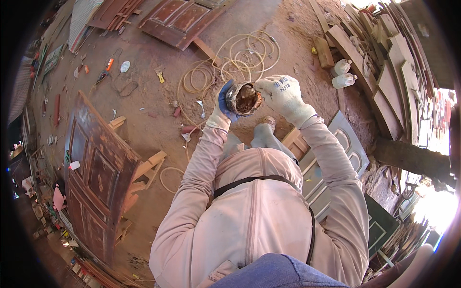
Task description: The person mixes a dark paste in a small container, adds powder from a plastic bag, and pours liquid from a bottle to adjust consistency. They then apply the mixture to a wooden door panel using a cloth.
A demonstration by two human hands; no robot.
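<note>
My left hand (224,105), in a pale glove with a blue palm, is wrapped round a small round cup (232,97) held out in front of my body. The cup's mouth tips toward me and shows patchy reddish-brown matter (248,99) inside, with crust along the rim. At the cup's right edge is my right hand (284,96), in a whitish glove with dark print on its back. Its fingers are curled together close to the rim; what they hold, if anything, is hidden.
A brown panelled door (98,177) rests on wooden supports (152,163) at left. Another door (180,21) lies at the far side. A coiled yellowish hose (261,48) spreads over the dirt floor. Stacked boards (391,72) and white jugs (344,80) are at right, a grey door (336,153) nearer.
</note>
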